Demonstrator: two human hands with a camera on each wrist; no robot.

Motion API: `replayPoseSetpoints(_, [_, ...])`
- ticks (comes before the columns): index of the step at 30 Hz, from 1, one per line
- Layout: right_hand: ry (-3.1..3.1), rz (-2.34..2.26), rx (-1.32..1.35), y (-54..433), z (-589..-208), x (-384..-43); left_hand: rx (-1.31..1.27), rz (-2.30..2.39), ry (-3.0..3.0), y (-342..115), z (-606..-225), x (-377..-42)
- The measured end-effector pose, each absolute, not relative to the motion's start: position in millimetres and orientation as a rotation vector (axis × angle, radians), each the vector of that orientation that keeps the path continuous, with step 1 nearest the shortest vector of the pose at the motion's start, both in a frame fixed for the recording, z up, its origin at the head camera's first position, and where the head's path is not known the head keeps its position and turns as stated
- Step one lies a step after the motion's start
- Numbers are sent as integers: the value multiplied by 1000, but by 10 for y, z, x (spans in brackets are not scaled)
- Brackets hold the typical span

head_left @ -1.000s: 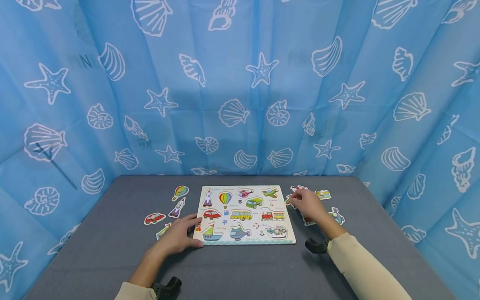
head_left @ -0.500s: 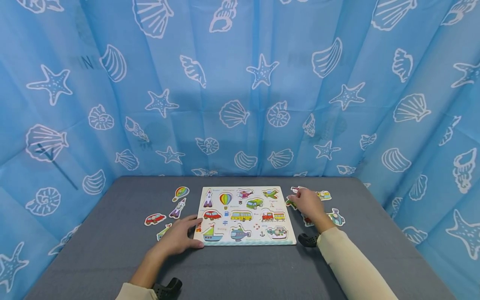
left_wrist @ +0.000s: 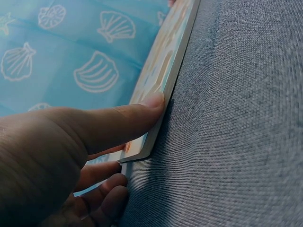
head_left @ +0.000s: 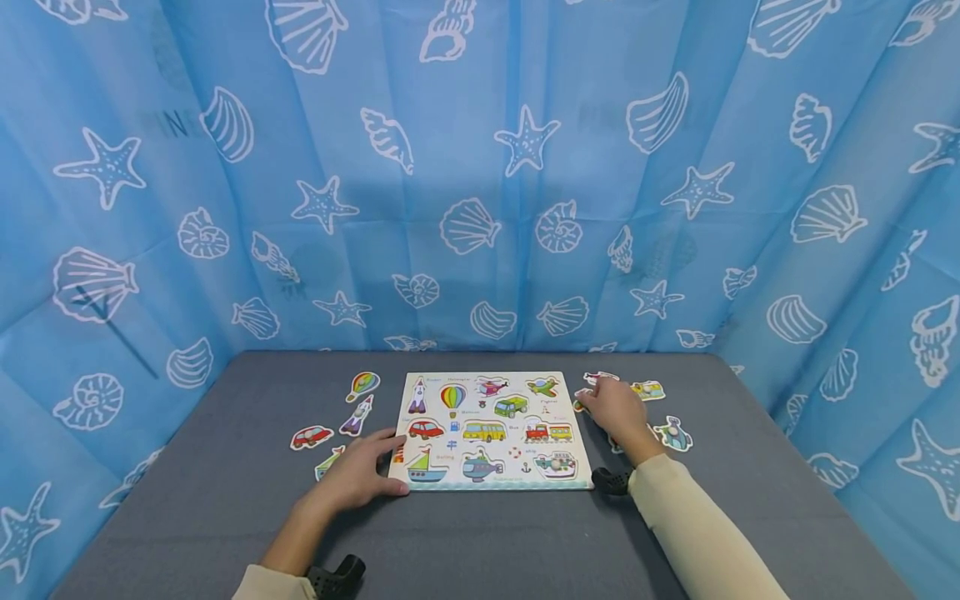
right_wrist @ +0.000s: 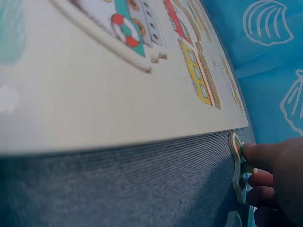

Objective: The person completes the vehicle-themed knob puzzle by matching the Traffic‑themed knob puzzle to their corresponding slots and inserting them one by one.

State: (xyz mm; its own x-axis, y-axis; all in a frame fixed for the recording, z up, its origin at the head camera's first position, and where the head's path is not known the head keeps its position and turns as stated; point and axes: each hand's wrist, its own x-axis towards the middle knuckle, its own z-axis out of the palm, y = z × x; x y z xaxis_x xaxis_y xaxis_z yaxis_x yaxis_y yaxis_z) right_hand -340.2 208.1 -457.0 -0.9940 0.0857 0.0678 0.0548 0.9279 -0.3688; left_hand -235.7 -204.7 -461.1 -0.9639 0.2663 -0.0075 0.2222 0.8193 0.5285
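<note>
A wooden peg puzzle board [head_left: 480, 447] printed with vehicles lies on the table. My left hand [head_left: 352, 473] grips its near left corner; in the left wrist view the thumb [left_wrist: 154, 100] presses the front edge and the fingers curl by the left side. Just right of the board, my right hand [head_left: 618, 414] pinches a small, partly green puzzle piece [right_wrist: 238, 165], mostly hidden by the fingers in the head view. A ship piece [head_left: 557, 465] sits in the board's lower right recess.
Left of the board lie balloon [head_left: 363, 385], rocket [head_left: 356, 415], red car [head_left: 311, 437] and green sailboat [head_left: 328, 463] pieces. Around the right hand are a submarine piece [head_left: 675, 434], a yellow piece [head_left: 648, 390] and a helicopter piece [head_left: 597, 377]. A blue shell-print curtain [head_left: 480, 275] hangs behind.
My right forearm has swung left, toward the board, while the fingers have stayed near the same piece. The left hand and the board keep their places.
</note>
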Motion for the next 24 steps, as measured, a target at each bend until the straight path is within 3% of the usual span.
replayPoseSetpoints(24, [-2828,763,11,1866,-4547,-3462,382,829,2921,-2052,-4626,-2358])
